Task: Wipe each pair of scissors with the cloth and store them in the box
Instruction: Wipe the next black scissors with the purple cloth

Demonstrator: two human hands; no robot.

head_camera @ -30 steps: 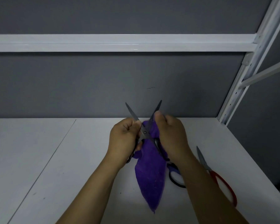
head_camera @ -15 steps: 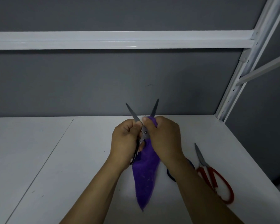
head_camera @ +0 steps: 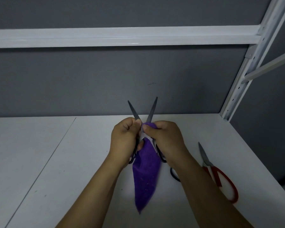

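In the centre of the frame the left hand [head_camera: 125, 139] is curled round one handle of the open scissors [head_camera: 135, 111], held above the white shelf [head_camera: 56, 162], and the right hand [head_camera: 166, 140] pinches the purple cloth [head_camera: 146, 178] onto the base of the other blade. The risk is a cut. Both edges are bare, so a thumb could slide past the cloth, or the blades could close on fingers near the pivot. The blades form a V, tips toward the upper frame, long axis near vertical, handles toward the person. The red scissors [head_camera: 220, 176] lie at lower right.
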